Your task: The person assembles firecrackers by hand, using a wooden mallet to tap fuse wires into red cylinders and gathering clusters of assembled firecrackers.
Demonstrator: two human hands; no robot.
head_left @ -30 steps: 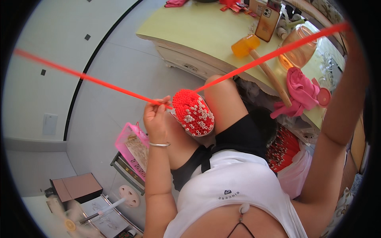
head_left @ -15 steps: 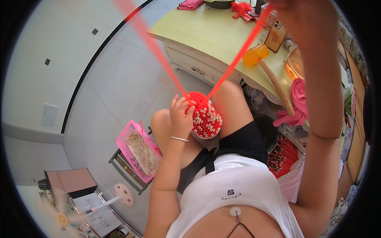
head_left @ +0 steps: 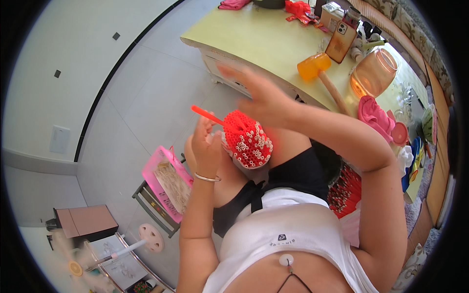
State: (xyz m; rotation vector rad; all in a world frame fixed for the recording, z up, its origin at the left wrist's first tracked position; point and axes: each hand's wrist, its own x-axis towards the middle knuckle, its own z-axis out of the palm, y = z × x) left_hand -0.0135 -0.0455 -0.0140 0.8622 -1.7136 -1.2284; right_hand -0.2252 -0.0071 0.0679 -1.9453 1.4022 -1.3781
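A tight round bundle of red plastic tubes with white open ends [head_left: 247,140] rests on the person's lap, its ends facing up toward the camera, and one loose red strip [head_left: 207,115] sticks out from its upper left edge, its long axis slanting up and to the left. The left hand [head_left: 205,149] is just left of the bundle, wrist bent, fingers curled about the strip's base. The right hand [head_left: 259,95] hovers blurred just above the bundle, fingers spread, gripping nothing, forearm reaching in from the right.
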